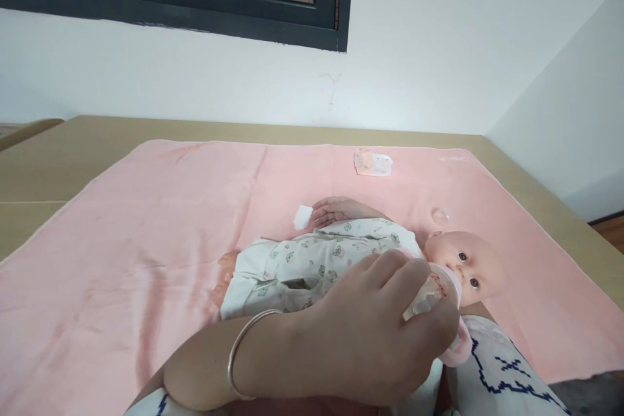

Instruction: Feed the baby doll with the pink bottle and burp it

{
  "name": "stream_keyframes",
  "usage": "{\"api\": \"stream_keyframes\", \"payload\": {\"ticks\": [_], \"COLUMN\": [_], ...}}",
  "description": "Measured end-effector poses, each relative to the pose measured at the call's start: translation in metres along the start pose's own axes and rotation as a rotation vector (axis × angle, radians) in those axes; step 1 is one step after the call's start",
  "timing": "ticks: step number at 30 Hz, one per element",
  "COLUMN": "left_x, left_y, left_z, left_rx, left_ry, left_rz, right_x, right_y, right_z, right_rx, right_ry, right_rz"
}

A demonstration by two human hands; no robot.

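A baby doll (pixel 336 253) in a white patterned suit lies on its back, head to the right. My left hand (pixel 385 318), with a bracelet at the wrist, is closed around a clear baby bottle (pixel 439 283) with red lettering and a pink handle. The bottle is at the doll's chin and neck; my fingers hide part of it. My right arm passes under the doll's neck. On the doll's far side, my right hand (pixel 336 210) shows with fingers stretched out, close to a small white folded piece (pixel 303 217).
A pink cloth (pixel 185 208) covers most of the wooden table (pixel 43 162). Toward the back lies a small pink-and-white packet (pixel 373 162). A clear round cap (pixel 440 215) sits beyond the doll's head. A white wall (pixel 414 65) and a dark window frame (pixel 195 10) stand behind.
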State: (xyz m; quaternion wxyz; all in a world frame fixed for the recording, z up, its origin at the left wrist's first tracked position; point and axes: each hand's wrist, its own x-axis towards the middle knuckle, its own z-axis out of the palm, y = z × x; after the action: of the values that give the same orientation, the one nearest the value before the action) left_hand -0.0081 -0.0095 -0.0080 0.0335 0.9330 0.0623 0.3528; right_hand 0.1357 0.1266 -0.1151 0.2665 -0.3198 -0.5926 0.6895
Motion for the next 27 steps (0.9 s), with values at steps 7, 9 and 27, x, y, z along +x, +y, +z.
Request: {"api": "stream_keyframes", "payload": {"ticks": [7, 9, 27], "left_x": [0.0011, 0.0012, 0.0008], "left_y": [0.0003, 0.0006, 0.0017], "left_z": [-0.0004, -0.0019, 0.0006], "left_rx": [0.013, 0.004, 0.012], "left_ry": [-0.027, -0.026, 0.019], "left_rz": [0.0, -0.003, 0.023], "right_x": [-0.0002, 0.0017, 0.0007], "right_y": [-0.0011, -0.0018, -0.0013], "right_z": [-0.0003, 0.0, -0.0007], "right_rx": [0.106, 0.132, 0.194], "right_ry": [0.004, 0.006, 0.012], "right_rz": [0.041, 0.056, 0.066]}}
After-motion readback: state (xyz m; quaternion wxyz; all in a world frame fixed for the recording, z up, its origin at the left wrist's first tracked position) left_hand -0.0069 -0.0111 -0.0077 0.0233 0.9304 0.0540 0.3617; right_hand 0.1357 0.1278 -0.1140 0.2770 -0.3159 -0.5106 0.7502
